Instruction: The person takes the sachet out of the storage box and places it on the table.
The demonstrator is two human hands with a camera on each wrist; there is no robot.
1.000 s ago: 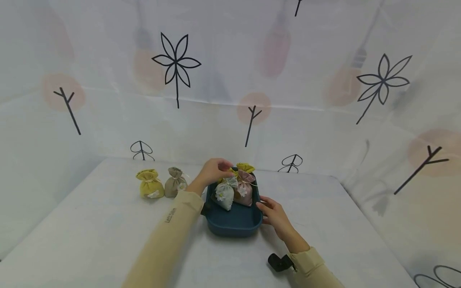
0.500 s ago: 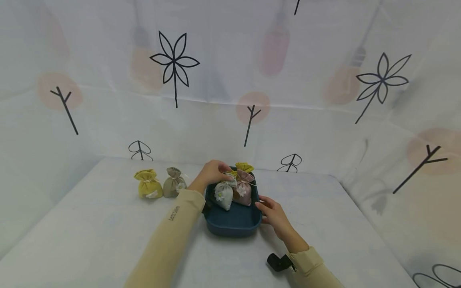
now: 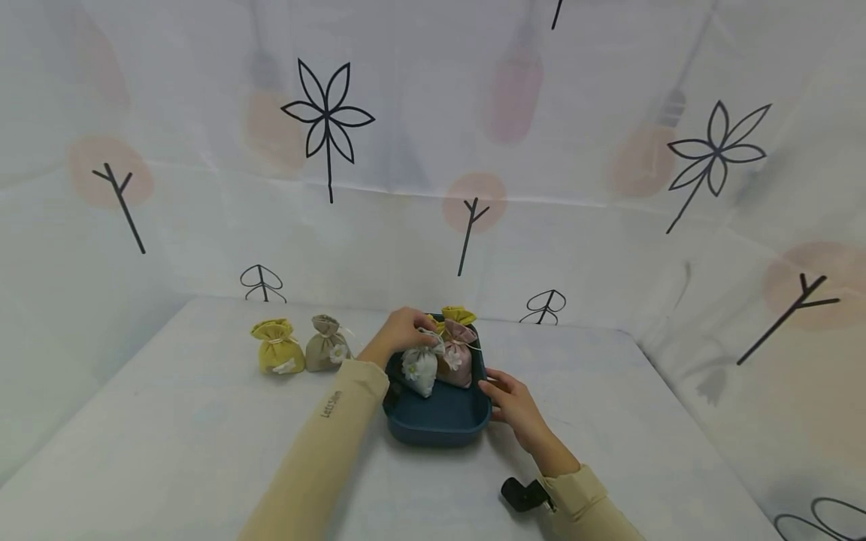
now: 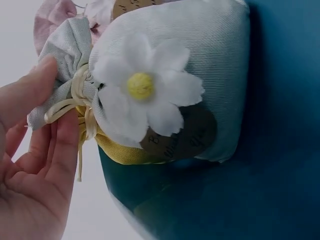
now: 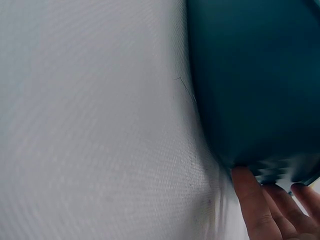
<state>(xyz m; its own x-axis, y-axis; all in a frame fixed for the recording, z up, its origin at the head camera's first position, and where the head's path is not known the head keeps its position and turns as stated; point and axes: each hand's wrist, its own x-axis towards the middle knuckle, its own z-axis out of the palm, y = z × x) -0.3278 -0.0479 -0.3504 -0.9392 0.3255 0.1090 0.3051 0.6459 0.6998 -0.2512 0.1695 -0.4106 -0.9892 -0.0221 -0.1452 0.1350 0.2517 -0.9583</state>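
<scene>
A pale grey-blue cloth sachet (image 3: pixel 423 377) with a white flower leans inside a dark blue tray (image 3: pixel 440 433). My left hand (image 3: pixel 401 330) pinches its gathered neck, thumb on the near side and fingers behind, as the left wrist view shows. Beside it in the tray stands a pink sachet (image 3: pixel 458 364), and behind them yellow cloth (image 3: pixel 458 314) shows, mostly hidden. At the tray's right side, the fingertips of my right hand (image 3: pixel 517 409) touch the outer wall, fingers fairly straight in the right wrist view.
To the left of the tray, a yellow sachet (image 3: pixel 279 353) and a beige sachet (image 3: pixel 325 347) stand side by side on the white-covered table (image 3: pixel 203 428). A black wrist camera (image 3: pixel 524 494) juts from the right sleeve. A printed white curtain (image 3: pixel 399 248) hangs behind.
My left hand has come down slightly from above the pale sachet and now pinches its neck. The right hand stays at the tray wall.
</scene>
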